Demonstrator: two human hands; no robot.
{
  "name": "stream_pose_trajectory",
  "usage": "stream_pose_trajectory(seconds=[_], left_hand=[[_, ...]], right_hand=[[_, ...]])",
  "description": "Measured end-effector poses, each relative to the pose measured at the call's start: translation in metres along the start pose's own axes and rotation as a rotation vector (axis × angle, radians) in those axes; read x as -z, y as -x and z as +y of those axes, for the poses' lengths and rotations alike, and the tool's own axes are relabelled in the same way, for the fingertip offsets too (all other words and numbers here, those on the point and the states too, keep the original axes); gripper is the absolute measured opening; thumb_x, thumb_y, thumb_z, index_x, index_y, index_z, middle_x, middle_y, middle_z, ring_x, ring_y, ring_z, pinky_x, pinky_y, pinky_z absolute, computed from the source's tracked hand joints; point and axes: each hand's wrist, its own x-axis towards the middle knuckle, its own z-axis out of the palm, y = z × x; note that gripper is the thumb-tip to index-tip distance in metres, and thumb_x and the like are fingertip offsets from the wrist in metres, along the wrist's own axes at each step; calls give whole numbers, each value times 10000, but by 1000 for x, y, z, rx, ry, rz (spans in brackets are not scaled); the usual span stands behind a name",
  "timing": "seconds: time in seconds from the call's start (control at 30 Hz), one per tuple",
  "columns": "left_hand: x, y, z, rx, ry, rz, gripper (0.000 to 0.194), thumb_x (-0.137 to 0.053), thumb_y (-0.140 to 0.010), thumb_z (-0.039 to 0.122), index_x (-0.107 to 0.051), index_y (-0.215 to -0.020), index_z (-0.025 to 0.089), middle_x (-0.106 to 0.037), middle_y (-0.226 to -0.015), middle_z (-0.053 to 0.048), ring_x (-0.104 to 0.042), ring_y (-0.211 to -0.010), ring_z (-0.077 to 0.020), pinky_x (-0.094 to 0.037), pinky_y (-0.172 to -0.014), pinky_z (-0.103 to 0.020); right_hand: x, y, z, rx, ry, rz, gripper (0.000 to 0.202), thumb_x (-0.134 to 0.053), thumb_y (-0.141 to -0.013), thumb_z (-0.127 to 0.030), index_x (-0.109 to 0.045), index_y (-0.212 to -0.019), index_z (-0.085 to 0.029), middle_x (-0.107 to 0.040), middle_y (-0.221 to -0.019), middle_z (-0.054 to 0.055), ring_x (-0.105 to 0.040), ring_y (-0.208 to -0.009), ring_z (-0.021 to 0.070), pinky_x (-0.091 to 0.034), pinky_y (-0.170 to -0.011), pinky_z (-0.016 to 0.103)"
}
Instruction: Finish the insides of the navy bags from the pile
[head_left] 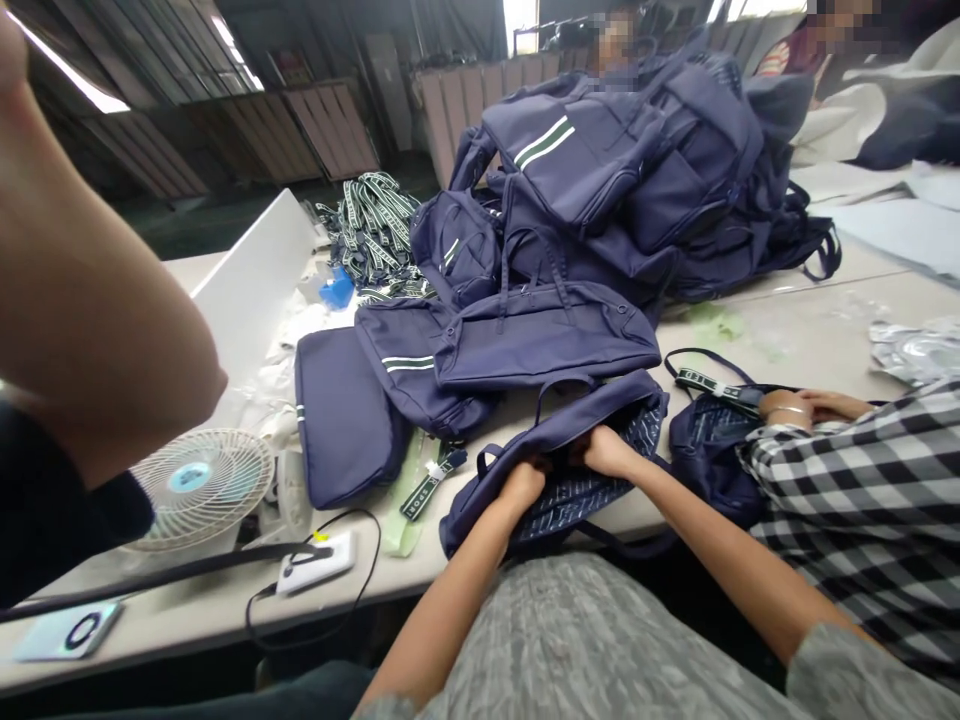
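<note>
A navy blue bag with a printed lining lies on the table edge in front of me, its mouth open towards me. My left hand reaches into the mouth on the left side, fingers closed on the bag's fabric. Further right, my right hand is in the opening too, its curled fingers gripping the bag near the upper edge. Both sets of fingertips are partly hidden by cloth and shadow. A dark strap hangs below the bag's right end.
Navy bags form a large pile behind. A bundle of lettered straps lies left of it. A fan, a white power strip and a phone-like device are at left. One co-worker's arm intrudes; another person's checked sleeve is close right.
</note>
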Motion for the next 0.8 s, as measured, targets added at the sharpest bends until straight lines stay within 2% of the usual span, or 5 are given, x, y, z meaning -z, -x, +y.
stream_pose_trajectory(seconds=[0.03,0.1,0.2,0.5,0.8], left_hand=[[2,-4,0,9,-10,-45,282,-506,-869,236,-704,-1050,150,-714,-1034,-99,-643,-994,-247,-485,-929,-333],[6,-10,1,5,-31,-123,248,-542,-847,240,-727,-988,154,-727,-949,-74,-654,-888,-218,-502,-841,-295],[11,-13,2,-23,-69,-199,208,-586,-811,231,-745,-927,165,-728,-913,-52,-644,-839,-197,-493,-773,-268],[14,-12,8,-79,-117,-253,213,-589,-799,228,-749,-912,147,-721,-876,-50,-617,-778,-180,-453,-697,-258],[8,-13,3,-75,-128,-245,196,-578,-791,220,-751,-849,147,-693,-763,-48,-580,-666,-168,-406,-616,-261]], right_hand=[[1,-3,3,-62,-53,-69,42,-660,-713,-107,-702,-716,-110,-679,-662,79,-649,-665,210,-466,-607,251],[-1,-6,7,-179,-192,-159,113,-597,-743,-70,-668,-662,-105,-632,-571,60,-609,-567,179,-452,-539,241],[-6,-8,9,-257,-352,-206,206,-510,-770,-14,-627,-627,-103,-624,-567,61,-580,-526,150,-466,-521,230],[-1,-11,1,-370,-400,-193,202,-603,-756,-30,-600,-569,-107,-591,-520,48,-572,-483,143,-506,-489,228],[0,-8,-8,-354,-368,-151,199,-581,-712,16,-571,-564,-118,-569,-508,25,-563,-470,133,-492,-457,209]])
